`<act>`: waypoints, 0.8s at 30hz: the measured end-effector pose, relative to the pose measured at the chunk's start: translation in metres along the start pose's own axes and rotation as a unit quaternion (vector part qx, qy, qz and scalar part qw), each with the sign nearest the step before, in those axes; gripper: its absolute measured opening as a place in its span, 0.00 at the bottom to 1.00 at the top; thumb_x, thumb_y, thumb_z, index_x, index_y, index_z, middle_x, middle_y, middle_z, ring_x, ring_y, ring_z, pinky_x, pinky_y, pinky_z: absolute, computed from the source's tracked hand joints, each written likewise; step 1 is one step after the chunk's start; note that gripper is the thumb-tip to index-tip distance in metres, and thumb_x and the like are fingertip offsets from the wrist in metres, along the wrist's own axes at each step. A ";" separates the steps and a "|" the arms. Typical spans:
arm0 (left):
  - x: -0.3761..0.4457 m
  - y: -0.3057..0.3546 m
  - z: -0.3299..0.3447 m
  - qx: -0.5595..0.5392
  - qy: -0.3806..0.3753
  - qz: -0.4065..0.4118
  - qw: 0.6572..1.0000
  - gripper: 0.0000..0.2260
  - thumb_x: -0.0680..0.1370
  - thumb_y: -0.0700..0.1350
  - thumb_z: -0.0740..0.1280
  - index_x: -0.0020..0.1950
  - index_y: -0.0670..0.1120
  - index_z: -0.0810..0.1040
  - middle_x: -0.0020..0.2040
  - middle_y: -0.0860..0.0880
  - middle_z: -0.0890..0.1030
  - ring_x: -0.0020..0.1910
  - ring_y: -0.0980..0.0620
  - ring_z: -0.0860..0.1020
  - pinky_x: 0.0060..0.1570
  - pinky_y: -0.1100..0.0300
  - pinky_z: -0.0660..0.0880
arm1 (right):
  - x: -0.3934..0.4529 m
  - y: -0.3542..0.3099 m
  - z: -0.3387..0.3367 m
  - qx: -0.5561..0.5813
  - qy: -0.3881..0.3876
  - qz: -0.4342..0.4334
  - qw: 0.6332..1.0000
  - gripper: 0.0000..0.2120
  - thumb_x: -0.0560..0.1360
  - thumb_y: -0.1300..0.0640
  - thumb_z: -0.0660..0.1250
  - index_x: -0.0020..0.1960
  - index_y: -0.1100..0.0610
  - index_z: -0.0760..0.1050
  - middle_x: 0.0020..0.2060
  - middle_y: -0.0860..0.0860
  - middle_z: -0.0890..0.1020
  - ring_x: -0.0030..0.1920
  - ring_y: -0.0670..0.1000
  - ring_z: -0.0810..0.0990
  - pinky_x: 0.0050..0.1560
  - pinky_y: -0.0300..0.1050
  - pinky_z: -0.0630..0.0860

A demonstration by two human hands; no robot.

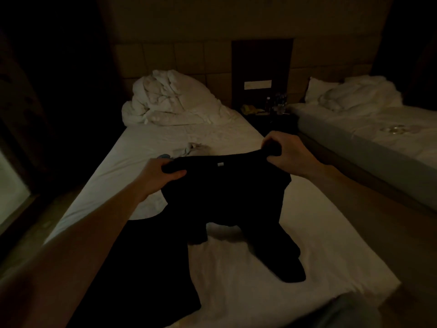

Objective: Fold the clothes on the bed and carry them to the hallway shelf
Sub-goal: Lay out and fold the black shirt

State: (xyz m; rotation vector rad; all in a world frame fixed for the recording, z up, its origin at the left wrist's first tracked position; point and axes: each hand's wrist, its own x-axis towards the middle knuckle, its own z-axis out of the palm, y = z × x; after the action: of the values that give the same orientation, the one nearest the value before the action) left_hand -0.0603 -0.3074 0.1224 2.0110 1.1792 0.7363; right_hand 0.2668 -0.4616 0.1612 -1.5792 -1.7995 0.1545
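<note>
One black garment [227,197] hangs over the near half of the bed [307,233], its two lower ends trailing on the white sheet toward the foot edge; a second dark cloth [142,268] lies flat at the near left edge, partly under the left forearm. Two hands hold the garment by its top hem, a small white label between them. The left hand [160,172] grips the left corner, thumb over the cloth and fingers curled beneath; the right hand [283,152] pinches the right corner, fingers bunched over the fabric — the fingertips are hidden in it.

Just beyond the garment, mid-bed, lie one small pale crumpled item [192,149] and one bluish item [164,156], mostly hidden behind the left hand. At the head edge sits one heaped white duvet [165,100]. A dark nightstand [267,112] with cluttered small objects — too dim to identify — stands between this bed and a second bed [378,133] on the right.
</note>
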 end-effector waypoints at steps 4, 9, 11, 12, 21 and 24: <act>-0.027 0.028 -0.014 -0.075 0.031 0.012 0.997 0.15 0.70 0.48 0.76 0.45 0.37 0.81 0.36 0.46 0.79 0.36 0.56 0.79 0.37 0.66 0.72 | -0.018 -0.016 -0.026 0.043 0.065 0.019 0.997 0.11 0.78 0.66 0.65 0.55 0.53 0.76 0.50 0.48 0.79 0.47 0.38 0.77 0.47 0.26 0.72; -0.075 0.076 -0.038 -0.182 0.053 0.054 0.980 0.16 0.65 0.51 0.79 0.47 0.43 0.84 0.48 0.39 0.82 0.52 0.42 0.81 0.60 0.47 0.73 | -0.044 -0.048 -0.056 0.070 0.122 0.032 0.990 0.10 0.80 0.64 0.61 0.60 0.59 0.74 0.51 0.53 0.78 0.49 0.49 0.77 0.46 0.34 0.71; -0.091 0.098 -0.042 -0.173 0.147 0.089 0.970 0.07 0.68 0.47 0.78 0.41 0.47 0.83 0.38 0.51 0.84 0.42 0.54 0.83 0.46 0.61 0.79 | -0.054 -0.061 -0.070 0.056 0.157 0.008 0.986 0.08 0.79 0.61 0.64 0.58 0.58 0.74 0.49 0.51 0.79 0.47 0.46 0.78 0.46 0.35 0.73; -0.101 0.111 -0.043 -0.161 0.203 0.103 0.960 0.07 0.67 0.47 0.79 0.39 0.49 0.82 0.34 0.55 0.83 0.36 0.60 0.82 0.38 0.66 0.78 | -0.061 -0.068 -0.080 0.041 0.179 -0.013 0.983 0.08 0.78 0.60 0.66 0.57 0.56 0.74 0.47 0.48 0.79 0.46 0.43 0.78 0.46 0.35 0.73; -0.137 0.195 -0.076 -0.073 0.351 0.177 0.917 0.19 0.59 0.60 0.79 0.42 0.52 0.81 0.39 0.54 0.81 0.36 0.66 0.78 0.36 0.72 0.74 | -0.076 -0.113 -0.158 -0.149 0.332 -0.195 0.911 0.10 0.77 0.54 0.68 0.48 0.62 0.81 0.41 0.55 0.83 0.42 0.50 0.80 0.41 0.42 0.71; -0.123 0.197 -0.080 -0.029 0.372 0.149 0.916 0.27 0.55 0.68 0.75 0.46 0.53 0.83 0.47 0.52 0.82 0.48 0.54 0.80 0.49 0.58 0.79 | -0.060 -0.112 -0.155 -0.128 0.327 -0.175 0.920 0.16 0.79 0.50 0.66 0.37 0.60 0.77 0.31 0.54 0.79 0.32 0.47 0.75 0.33 0.47 0.68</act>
State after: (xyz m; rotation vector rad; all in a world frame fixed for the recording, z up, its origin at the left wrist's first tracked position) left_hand -0.0729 -0.4654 0.3099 1.9252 1.2222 1.7800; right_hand 0.2648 -0.5982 0.3072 -1.2310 -1.5499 -0.7224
